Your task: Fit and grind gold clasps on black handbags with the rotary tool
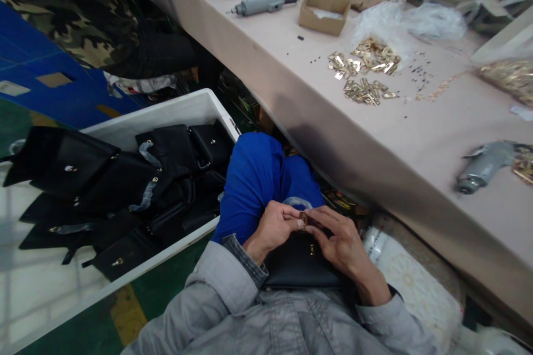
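A small gold metal plate point(303, 217) is pinched between my two hands, above my lap. My left hand point(272, 227) closes thumb and fingers on its left side. From the other side my right hand point(339, 236) grips it with thumb and fingertips. Beneath them a black leather bag point(291, 263) lies across my lap, partly covered by my hands and forearms. A gold clasp piece point(312, 249) shows on the bag beside my right hand. A strip of clear wrap point(297, 201) arches just beyond my fingers.
A white bin point(200, 101) on my left holds several black bags point(166, 150). On the table point(291, 100) lie gold metal plates point(364, 91), two grey power screwdrivers point(258, 4) point(483, 166) and cardboard boxes point(323, 11). Another person in camouflage clothing point(95, 28) is at upper left.
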`<state>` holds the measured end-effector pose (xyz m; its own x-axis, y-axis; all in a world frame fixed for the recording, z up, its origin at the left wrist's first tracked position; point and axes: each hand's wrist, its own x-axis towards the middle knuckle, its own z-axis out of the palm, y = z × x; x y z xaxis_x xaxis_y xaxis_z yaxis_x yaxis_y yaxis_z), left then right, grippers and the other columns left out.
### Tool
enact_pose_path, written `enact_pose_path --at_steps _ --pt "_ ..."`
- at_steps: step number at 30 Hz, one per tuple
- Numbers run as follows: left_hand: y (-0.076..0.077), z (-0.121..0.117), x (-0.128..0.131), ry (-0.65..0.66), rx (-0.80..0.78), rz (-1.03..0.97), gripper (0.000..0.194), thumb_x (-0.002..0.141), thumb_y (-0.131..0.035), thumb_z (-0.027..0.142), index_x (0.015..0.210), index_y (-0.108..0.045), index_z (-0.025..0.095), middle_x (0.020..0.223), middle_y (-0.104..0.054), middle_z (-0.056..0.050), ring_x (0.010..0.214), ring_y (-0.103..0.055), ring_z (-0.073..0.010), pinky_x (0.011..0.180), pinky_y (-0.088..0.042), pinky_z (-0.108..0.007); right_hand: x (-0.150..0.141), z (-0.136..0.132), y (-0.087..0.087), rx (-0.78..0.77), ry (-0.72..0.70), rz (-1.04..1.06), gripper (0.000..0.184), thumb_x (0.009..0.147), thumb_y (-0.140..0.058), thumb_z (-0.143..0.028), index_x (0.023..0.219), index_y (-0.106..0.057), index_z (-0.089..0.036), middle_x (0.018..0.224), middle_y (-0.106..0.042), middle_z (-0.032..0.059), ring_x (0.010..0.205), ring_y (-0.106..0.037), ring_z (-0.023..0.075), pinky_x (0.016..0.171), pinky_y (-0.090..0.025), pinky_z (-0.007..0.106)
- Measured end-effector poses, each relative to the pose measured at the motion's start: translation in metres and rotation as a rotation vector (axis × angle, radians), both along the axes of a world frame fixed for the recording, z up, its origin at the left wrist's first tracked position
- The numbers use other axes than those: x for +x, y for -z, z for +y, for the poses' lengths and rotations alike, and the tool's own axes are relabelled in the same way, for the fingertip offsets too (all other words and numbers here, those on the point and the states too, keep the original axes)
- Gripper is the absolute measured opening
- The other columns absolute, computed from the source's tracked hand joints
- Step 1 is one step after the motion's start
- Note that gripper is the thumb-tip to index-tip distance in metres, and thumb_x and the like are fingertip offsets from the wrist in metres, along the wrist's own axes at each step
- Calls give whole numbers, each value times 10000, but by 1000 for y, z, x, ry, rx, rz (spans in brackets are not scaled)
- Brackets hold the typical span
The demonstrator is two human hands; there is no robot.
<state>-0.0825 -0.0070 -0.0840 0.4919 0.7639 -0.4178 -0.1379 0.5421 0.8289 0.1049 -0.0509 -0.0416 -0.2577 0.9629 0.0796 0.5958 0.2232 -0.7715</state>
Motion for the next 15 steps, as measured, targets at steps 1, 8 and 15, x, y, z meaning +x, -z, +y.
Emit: enact_pose_path --at_steps 1,8,15 --pt "0 0 0 -8 -2 0 236 689 -783 178 902 -839 97 820 -814 -95 678 -688 -159 675 -507 -256 0 1 0 -7 11 9 282 955 -640 -170 1222 -704 -233 1072 -699 79 939 -695 193 840 -587 336" --pt "-5 1 1 -23 -28 24 191 667 -811 190 829 -836 91 748 -796 -84 632 -662 -143 642 -480 -244 -1 4 1 -36 64 33 208 936 -675 -184 1122 -756 -228 1035 -732 66 929 -711 193 846 -584 328" --pt "0 2 -1 -1 -29 -3 199 685 -811 200 859 -843 108 767 -807 -79 639 -673 -152 655 -493 -257 -4 7 3 -7 73 -11 191 931 -655 -164 1081 -751 -233 987 -740 58 889 -714 200 807 -577 326"
